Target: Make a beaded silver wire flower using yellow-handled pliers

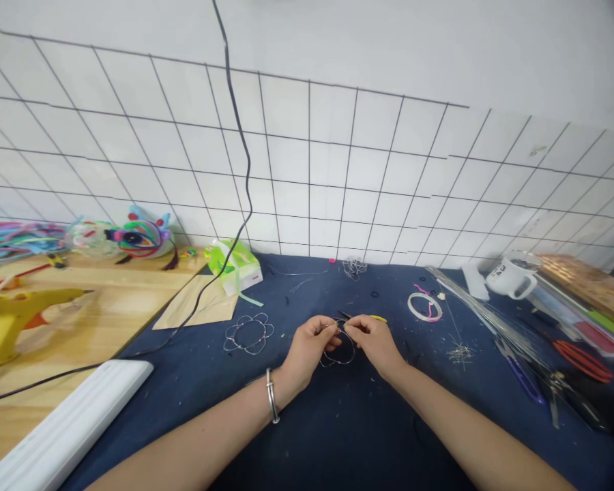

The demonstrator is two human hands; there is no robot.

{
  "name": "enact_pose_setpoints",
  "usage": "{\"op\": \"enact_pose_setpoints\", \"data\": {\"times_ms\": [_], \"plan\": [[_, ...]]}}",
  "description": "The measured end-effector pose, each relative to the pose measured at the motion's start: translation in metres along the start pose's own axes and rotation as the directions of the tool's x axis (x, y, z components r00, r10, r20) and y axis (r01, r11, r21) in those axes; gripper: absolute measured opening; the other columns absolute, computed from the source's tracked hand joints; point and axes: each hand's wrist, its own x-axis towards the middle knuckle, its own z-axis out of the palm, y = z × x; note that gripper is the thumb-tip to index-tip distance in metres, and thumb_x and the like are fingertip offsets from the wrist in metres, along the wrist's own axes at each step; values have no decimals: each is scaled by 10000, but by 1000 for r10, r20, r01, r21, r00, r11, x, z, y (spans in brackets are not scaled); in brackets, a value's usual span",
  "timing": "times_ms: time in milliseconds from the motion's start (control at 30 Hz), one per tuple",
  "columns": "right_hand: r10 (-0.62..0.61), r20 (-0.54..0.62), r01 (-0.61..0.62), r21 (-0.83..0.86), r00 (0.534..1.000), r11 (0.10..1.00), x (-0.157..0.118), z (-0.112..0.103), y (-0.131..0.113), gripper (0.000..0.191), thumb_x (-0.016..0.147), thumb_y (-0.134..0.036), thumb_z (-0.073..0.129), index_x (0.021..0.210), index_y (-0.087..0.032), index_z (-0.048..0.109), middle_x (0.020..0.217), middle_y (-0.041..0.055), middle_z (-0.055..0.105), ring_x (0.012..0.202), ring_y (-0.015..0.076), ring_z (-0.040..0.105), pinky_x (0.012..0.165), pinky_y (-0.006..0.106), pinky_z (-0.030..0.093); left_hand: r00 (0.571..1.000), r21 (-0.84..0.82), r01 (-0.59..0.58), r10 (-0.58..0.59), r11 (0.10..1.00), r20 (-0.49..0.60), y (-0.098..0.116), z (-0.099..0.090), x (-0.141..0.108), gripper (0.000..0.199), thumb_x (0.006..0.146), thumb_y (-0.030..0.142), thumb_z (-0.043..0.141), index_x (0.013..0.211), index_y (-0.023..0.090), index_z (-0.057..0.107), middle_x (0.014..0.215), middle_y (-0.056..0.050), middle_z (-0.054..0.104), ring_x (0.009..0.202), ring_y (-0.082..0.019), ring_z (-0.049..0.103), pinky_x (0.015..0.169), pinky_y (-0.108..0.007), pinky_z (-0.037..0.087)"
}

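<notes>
Over the dark blue cloth, my left hand (313, 344) and my right hand (372, 339) meet, both pinching a thin wire ring (353, 356). The ring hangs below the fingertips, and small wire loops show at its lower left. Fingers cover its upper part. A silver bangle (271, 395) circles my left wrist. To the left of my left hand lies a flower-shaped wire frame (249, 334) with several looped petals round a centre ring. Behind my right hand, a tool with a yellow handle (378, 318) is partly hidden.
Right: a tape roll (424, 307), a bundle of wires (465, 296), purple-handled pliers (519, 372), red-handled scissors (583, 360), a white mug (512, 275). Left: a yellow glue gun (25, 310), a white power strip (76, 423), a tissue pack (234, 264). A black cable (248, 170) hangs in front of the wall.
</notes>
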Motion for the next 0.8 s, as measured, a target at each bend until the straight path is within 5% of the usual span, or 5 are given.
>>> {"op": "enact_pose_setpoints", "data": {"times_ms": [333, 800], "plan": [[5, -47, 2, 146, 999, 989, -6, 14, 6, 237, 721, -396, 561, 794, -174, 602, 671, -5, 548, 570, 101, 493, 569, 250, 432, 999, -113, -25, 22, 993, -28, -4, 12, -5, 177, 778, 320, 530, 829, 150, 535, 746, -18, 584, 662, -111, 574, 652, -241, 460], [-61, -13, 62, 20, 998, 998, -4, 7, 0, 160, 706, -327, 565, 736, -170, 582, 645, -15, 558, 559, 97, 495, 509, 217, 406, 967, 71, -12, -6, 997, 255, 8, -4, 7, 161, 747, 287, 574, 800, 144, 524, 696, -5, 584, 640, -116, 573, 599, -224, 423]]}}
